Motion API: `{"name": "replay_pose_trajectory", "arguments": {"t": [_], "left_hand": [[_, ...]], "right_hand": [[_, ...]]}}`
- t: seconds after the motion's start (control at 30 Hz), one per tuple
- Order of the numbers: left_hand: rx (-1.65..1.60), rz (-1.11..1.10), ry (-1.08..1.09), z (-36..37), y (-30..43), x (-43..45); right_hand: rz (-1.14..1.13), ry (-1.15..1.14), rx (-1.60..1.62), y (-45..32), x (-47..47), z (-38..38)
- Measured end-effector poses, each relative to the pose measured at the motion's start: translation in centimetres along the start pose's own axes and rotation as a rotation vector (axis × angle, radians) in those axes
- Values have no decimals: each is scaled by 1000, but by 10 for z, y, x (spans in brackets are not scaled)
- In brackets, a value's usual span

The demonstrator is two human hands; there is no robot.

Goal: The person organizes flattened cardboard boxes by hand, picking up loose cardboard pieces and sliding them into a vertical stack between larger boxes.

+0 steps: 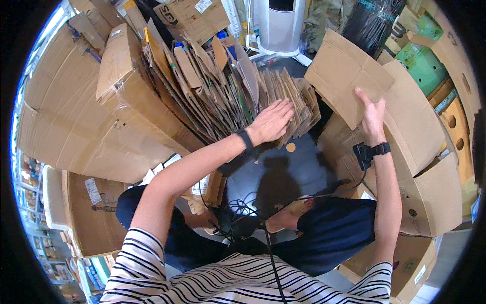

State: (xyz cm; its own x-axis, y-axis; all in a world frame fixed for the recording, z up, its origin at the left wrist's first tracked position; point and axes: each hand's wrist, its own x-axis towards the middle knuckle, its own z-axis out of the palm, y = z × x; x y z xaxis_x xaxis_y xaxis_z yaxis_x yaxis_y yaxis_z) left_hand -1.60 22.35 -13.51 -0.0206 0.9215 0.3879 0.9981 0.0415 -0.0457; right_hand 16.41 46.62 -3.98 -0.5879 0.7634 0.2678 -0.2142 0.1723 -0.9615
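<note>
My left hand [272,121] lies with its fingers side by side over the near edges of a row of flattened cardboard pieces [303,99] standing on edge. My right hand [371,110] grips a flat, creased cardboard sheet [347,72] by its lower right part, thumb on the face towards me. That sheet is tilted, to the right of the row. Further left, larger folded cardboard sheets [205,83] stand packed upright, leaning against each other. The fingers behind the held sheet are hidden.
A tall taped carton [148,117] stands at the left. Open cardboard boxes [429,193] stand at the right. A white appliance on a stand [281,30] is at the back. Black cables [241,212] lie tangled between my legs on the dark floor [243,178]. A green box [421,68] sits far right.
</note>
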Motion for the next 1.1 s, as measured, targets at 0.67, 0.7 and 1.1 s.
{"name": "replay_pose_trajectory", "arguments": {"t": [0.67, 0.7, 1.1], "left_hand": [[480, -122, -390, 74, -30, 19], [487, -117, -380, 75, -27, 21], [498, -114, -343, 81, -31, 12]], "right_hand": [[-8, -10, 52, 2, 0, -3], [-8, -8, 47, 4, 1, -6], [57, -130, 142, 32, -8, 36]]}}
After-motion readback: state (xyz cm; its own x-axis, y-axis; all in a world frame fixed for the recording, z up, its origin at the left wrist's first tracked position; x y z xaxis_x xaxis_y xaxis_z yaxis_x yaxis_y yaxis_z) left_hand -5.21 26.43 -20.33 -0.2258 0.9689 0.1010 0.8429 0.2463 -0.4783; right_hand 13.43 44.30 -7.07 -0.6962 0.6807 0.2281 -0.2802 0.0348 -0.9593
